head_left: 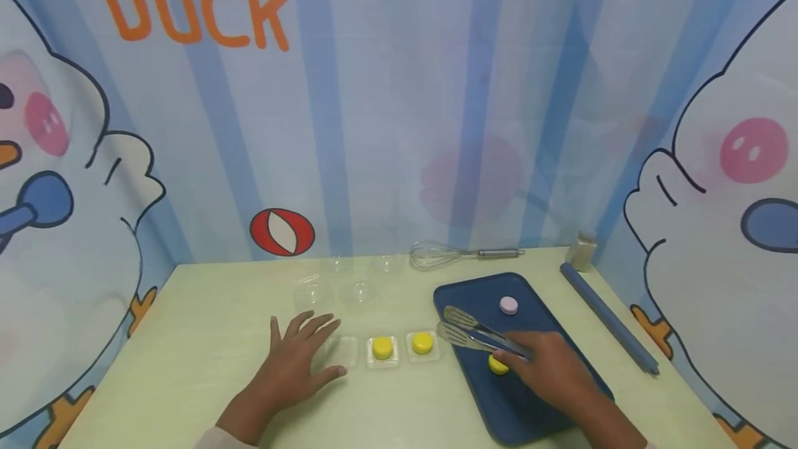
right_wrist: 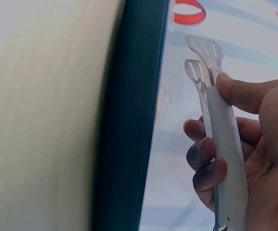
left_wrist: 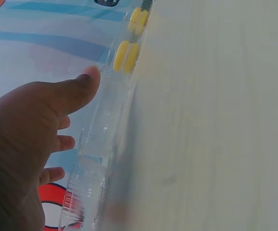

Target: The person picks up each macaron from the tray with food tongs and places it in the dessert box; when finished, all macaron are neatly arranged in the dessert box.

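My right hand (head_left: 551, 369) grips metal tongs (head_left: 483, 337) above a dark blue tray (head_left: 455, 294). In the right wrist view, fingers and thumb wrap the handles of the tongs (right_wrist: 225, 144), and their slotted tips stand slightly apart with nothing between them. A pink macaron (head_left: 508, 305) and a yellow macaron (head_left: 498, 366), partly hidden by the right hand, lie on the tray. My left hand (head_left: 293, 369) is spread beside a clear plastic base (head_left: 344, 351) holding no macaron. To its right, two similar bases hold a yellow macaron (head_left: 383, 347) and another yellow macaron (head_left: 422, 343).
Several clear plastic covers (head_left: 358, 290) stand behind the left hand. A whisk (head_left: 464, 253) lies along the back edge of the pale table (head_left: 187, 338). At the right are a blue rod (head_left: 609, 319) and a small pale block-like object (head_left: 582, 251). A printed curtain (head_left: 386, 123) hangs behind.
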`<state>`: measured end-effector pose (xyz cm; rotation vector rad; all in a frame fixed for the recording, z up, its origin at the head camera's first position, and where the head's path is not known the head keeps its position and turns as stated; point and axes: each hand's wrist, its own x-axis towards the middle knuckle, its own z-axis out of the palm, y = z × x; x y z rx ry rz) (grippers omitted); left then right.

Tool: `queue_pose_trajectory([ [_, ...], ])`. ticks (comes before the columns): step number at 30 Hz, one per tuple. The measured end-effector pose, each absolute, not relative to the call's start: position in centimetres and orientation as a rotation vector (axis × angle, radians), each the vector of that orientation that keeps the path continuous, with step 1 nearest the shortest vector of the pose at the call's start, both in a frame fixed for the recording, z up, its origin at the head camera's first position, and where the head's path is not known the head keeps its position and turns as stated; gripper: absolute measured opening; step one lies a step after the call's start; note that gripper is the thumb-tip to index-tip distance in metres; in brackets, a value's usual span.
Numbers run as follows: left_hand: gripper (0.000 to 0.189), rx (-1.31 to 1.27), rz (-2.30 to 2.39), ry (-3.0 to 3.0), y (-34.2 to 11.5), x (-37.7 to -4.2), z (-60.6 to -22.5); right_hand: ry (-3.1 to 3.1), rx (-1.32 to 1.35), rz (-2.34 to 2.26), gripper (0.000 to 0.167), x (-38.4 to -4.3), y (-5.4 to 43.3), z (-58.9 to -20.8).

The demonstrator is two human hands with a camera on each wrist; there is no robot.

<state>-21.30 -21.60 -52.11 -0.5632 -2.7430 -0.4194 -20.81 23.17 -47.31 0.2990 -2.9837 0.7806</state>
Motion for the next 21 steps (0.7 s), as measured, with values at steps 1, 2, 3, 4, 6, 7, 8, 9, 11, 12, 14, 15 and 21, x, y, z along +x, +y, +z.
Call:
queue_pose_trajectory([
  [1, 0.077, -0.570, -0.423, -2.734, -21.6, -21.3, -52.1, -2.981, 0.295, 0.783, 0.050, -20.8, 23.6, -47.3],
  [2, 0.077, -0.574, -0.430, -2.730, -21.5, -21.3, -52.1, -2.979, 0.292, 0.788, 0.052, -20.7, 23.9, -47.2],
  [3, 0.077, -0.573, -0.431, -2.730, -21.5, -21.3, -52.1, -2.976, 0.290, 0.785, 0.053, -20.6, 24.3, -47.2],
  [4, 0.077, -0.570, -0.430, -2.731, -21.4, -21.3, -52.1, -2.970, 0.293, 0.790, 0.054, -20.7, 24.6, -47.2],
  [6, 0.077, -0.567, -0.433, -2.732, -21.4, -21.3, -52.2, -2.964, 0.285, 0.797, 0.056, -20.8, 25.2, -47.3],
  [7, 0.077, -0.567, -0.434, -2.736, -21.4, -21.3, -52.3, -2.962, 0.280, 0.796, 0.056, -20.8, 25.5, -47.5],
  [8, 0.077, -0.568, -0.437, -2.740, -21.4, -21.4, -52.3, -2.965, 0.271, 0.795, 0.057, -20.9, 25.9, -47.6],
  [9, 0.077, -0.570, -0.434, -2.741, -21.4, -21.4, -52.4, -2.969, 0.272, 0.791, 0.059, -20.9, 26.3, -47.8],
  [11, 0.077, -0.579, -0.432, -2.741, -21.4, -21.5, -52.6, -2.980, 0.275, 0.795, 0.060, -21.1, 27.1, -47.9],
  [12, 0.077, -0.580, -0.428, -2.742, -21.4, -21.6, -52.7, -2.984, 0.283, 0.795, 0.061, -21.2, 27.5, -48.0],
  [14, 0.076, -0.579, -0.413, -2.743, -21.4, -21.7, -52.9, -2.990, 0.310, 0.806, 0.060, -21.2, 28.5, -48.1],
  [15, 0.076, -0.576, -0.404, -2.741, -21.5, -21.7, -53.0, -2.992, 0.328, 0.809, 0.059, -21.3, 29.0, -48.2],
  [21, 0.076, -0.572, -0.382, -2.709, -21.5, -21.6, -53.1, -3.022, 0.389, 0.858, 0.051, -21.5, 31.3, -48.3],
])
